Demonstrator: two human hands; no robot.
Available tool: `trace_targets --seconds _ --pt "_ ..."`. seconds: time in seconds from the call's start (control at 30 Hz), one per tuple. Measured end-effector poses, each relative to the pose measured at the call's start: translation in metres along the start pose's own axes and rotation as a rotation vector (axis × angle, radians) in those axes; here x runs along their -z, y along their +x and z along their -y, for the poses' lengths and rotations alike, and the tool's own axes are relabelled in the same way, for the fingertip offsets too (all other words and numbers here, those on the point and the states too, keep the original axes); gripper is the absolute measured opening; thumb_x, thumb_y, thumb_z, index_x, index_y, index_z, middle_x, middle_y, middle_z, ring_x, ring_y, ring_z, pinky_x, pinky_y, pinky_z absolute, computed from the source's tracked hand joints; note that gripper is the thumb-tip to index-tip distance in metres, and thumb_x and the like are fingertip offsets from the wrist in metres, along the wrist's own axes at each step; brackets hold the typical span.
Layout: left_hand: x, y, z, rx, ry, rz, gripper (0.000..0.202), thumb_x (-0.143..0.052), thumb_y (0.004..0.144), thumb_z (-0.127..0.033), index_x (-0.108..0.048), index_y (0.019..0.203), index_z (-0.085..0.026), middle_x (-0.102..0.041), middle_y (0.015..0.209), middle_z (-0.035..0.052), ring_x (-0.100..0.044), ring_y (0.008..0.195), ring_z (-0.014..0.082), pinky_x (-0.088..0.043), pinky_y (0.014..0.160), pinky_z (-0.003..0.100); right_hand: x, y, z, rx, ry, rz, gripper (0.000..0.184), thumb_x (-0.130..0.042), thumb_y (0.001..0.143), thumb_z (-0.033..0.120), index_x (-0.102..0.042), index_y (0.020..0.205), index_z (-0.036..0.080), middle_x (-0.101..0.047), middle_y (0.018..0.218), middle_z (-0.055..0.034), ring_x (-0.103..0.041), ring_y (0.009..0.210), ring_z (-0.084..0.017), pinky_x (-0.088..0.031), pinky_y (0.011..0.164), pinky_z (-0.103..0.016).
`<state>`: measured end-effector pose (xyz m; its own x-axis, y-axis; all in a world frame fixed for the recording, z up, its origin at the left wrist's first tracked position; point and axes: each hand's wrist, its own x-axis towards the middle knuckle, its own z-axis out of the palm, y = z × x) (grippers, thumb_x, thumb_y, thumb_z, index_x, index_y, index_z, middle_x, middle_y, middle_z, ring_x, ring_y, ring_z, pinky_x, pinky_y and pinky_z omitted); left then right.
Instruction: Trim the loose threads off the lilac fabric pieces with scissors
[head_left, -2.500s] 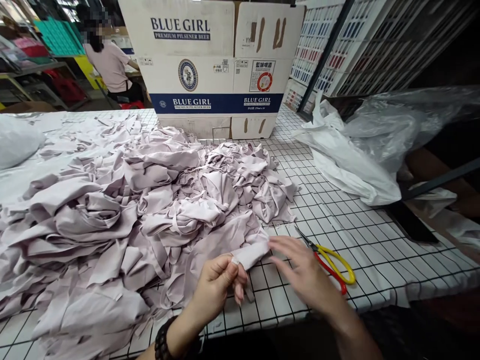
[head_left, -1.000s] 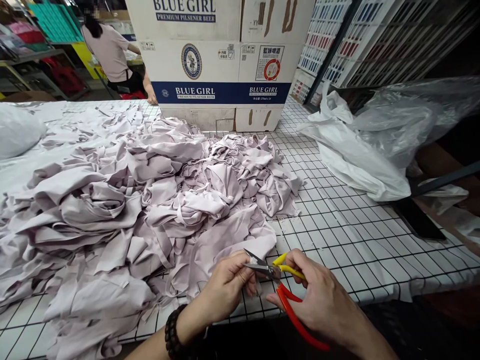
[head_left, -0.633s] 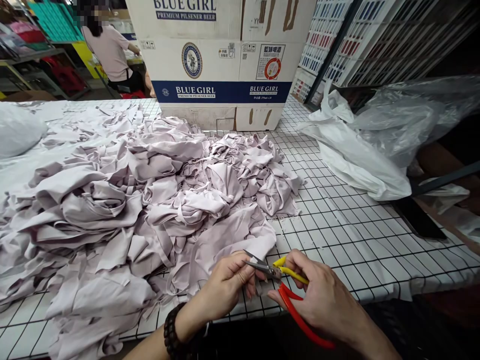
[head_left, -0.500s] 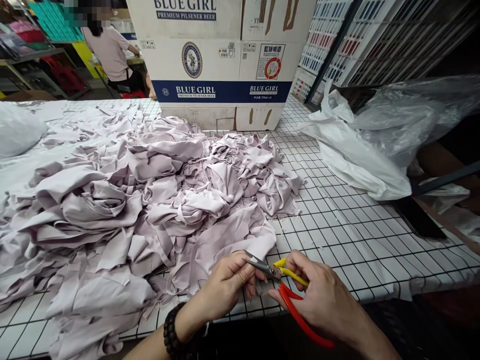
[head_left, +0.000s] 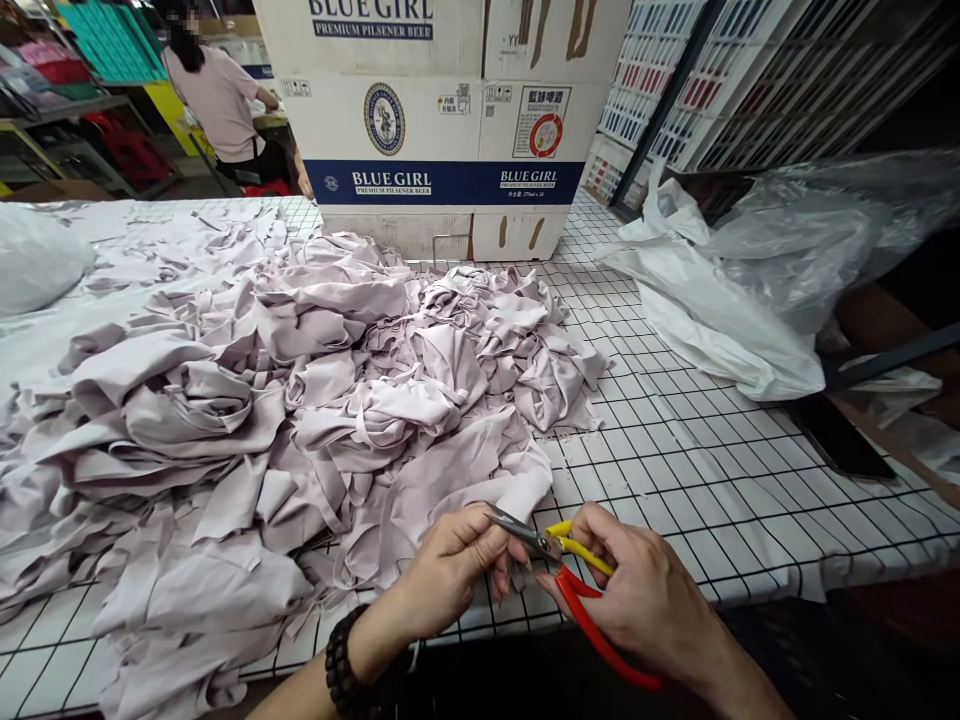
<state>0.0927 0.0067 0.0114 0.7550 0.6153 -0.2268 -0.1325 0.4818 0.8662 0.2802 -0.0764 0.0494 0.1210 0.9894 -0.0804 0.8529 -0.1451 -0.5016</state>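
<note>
My right hand is closed around scissors with one yellow and one red handle. Their dark blades point left and look shut, with the tips at the fingers of my left hand. My left thumb and fingers are pinched together under the blade tips; whatever lies between them is too small or hidden to make out. Just beyond my left hand lies a large heap of pale mauve fabric pieces, with crumpled strips and wider panels. A dark beaded bracelet circles my left wrist.
Large white beer cartons stand behind the heap on the grid-patterned table cover. White plastic bags and a dark phone lie at the right. White plastic crates are stacked behind. A person sits at the back left.
The scissor blades, slightly apart before with a small white bit between them, are now closed. The red handle has moved a little up and left. My left hand is nearly still.
</note>
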Motion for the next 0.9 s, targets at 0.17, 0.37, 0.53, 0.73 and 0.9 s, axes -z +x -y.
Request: trace_targets --seconds 0.17,0.37,0.53,0.73,0.9 --pt "0.002 0.000 0.002 -0.014 0.018 0.020 0.042 -0.062 0.085 -0.053 -0.070 0.078 -0.013 -0.058 0.054 0.0003 -0.053 0.049 0.0105 -0.041 0.053 0.022 -0.001 0.002 0.001 0.010 0.062 0.009 0.040 -0.067 0.069 0.038 -0.028 0.068 0.026 -0.037 0.055 0.0087 -0.033 0.047 -0.010 -0.031 0.045 -0.023" --pt "0.000 0.000 -0.002 -0.001 0.013 0.019 0.045 -0.064 0.082 -0.056 -0.067 0.075 -0.012 -0.056 0.054 0.0004 -0.051 0.049 0.0108 -0.041 0.051 0.022 -0.006 -0.001 -0.016 -0.157 0.333 0.080 0.041 -0.069 0.070 0.047 -0.034 0.065 0.026 -0.041 0.053 0.0078 -0.036 0.046 -0.010 -0.031 0.043 -0.022" --pt "-0.002 0.002 0.003 -0.010 0.043 0.007 0.046 -0.062 0.083 -0.057 -0.067 0.078 -0.011 -0.056 0.058 0.0012 -0.052 0.052 0.0119 -0.042 0.055 0.023 0.012 0.009 -0.078 -0.579 -0.025 -0.198 0.044 -0.066 0.067 0.059 -0.037 0.058 0.027 -0.055 0.049 0.0004 -0.052 0.047 -0.019 -0.040 0.047 -0.030" --pt "-0.013 -0.001 0.008 -0.027 0.334 0.015 0.050 -0.046 0.094 -0.053 -0.070 0.102 -0.010 -0.060 0.069 0.0036 -0.057 0.064 0.0148 -0.047 0.067 0.027 0.035 0.015 -0.119 -0.627 -0.151 -0.249 0.021 -0.063 0.062 0.041 -0.051 0.066 0.025 -0.068 0.075 -0.0135 -0.066 0.074 -0.035 -0.051 0.065 -0.046" --pt "-0.024 -0.006 0.000 -0.139 0.582 0.002 0.041 -0.040 0.099 -0.034 -0.062 0.128 -0.016 -0.070 0.102 0.0116 -0.064 0.096 0.0231 -0.049 0.091 0.036 0.001 -0.002 -0.050 -0.275 0.017 -0.182 0.040 -0.060 0.071 0.039 -0.060 0.108 0.024 -0.065 0.111 -0.0096 -0.064 0.100 -0.028 -0.052 0.085 -0.040"
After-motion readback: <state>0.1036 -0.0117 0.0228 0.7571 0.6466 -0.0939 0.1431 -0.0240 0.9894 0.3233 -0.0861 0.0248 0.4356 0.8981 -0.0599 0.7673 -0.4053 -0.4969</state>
